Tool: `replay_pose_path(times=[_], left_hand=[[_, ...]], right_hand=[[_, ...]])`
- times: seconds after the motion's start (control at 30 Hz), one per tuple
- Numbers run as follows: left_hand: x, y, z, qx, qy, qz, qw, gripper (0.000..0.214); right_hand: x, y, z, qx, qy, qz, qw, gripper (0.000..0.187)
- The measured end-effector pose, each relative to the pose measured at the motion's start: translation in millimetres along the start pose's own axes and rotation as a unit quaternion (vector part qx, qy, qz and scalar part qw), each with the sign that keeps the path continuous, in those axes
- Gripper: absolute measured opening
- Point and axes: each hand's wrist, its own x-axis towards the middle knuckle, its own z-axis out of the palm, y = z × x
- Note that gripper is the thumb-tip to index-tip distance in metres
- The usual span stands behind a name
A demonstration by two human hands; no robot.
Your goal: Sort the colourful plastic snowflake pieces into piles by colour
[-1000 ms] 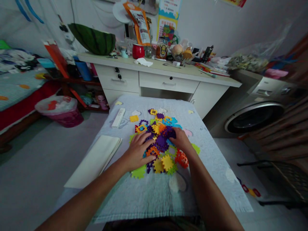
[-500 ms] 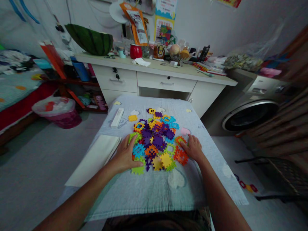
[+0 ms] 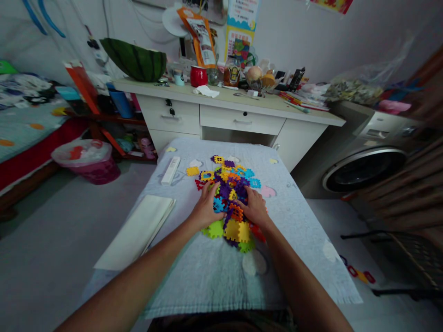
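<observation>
Both my left hand [image 3: 205,210] and right hand [image 3: 255,207], fingers spread, have moved inward, apparently gathering the notched tiles [image 3: 226,190] between them into a tighter heap.

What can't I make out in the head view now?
In the head view:
Exact count of plastic pieces: they overlap.
Whatever lies beneath the left hand and right hand: covered by them.
Any lettering on the white box: too small.
Rest of the bed: cut off by left edge.
</observation>
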Motion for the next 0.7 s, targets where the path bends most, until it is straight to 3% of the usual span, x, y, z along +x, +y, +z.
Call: replay_pose_path(times=[0.2,0.37,0.5,0.6,0.7], left_hand=[[26.5,4.2,4.1,-0.093,0.014,0.014,0.995,0.079],[49.1,12.8,-12.6,-0.154,0.023,0.038,0.987,0.073],[63.2,4.7,-39.0,-0.078,0.039,0.013,0.996,0.086],[63.9,-12.3,-57.3,0.030,0.005,-0.034,0.999,0.092],[57.9,-28.1,-66.0,0.160,-0.012,-0.127,0.979,0.102]], right_hand=[[18.1,1.3,10.0,0.177,-0.014,-0.073,0.981,0.067],[38.1,-19.6,2.0,0.308,-0.046,-0.125,0.942,0.059],[67.9,-22.1,-18.5,0.333,-0.066,-0.139,0.930,0.055],[97.7,-8.4,-31.8,0.277,-0.034,-0.100,0.955,0.042],[125.6,7.9,-35.0,0.171,0.026,-0.015,0.985,0.041]])
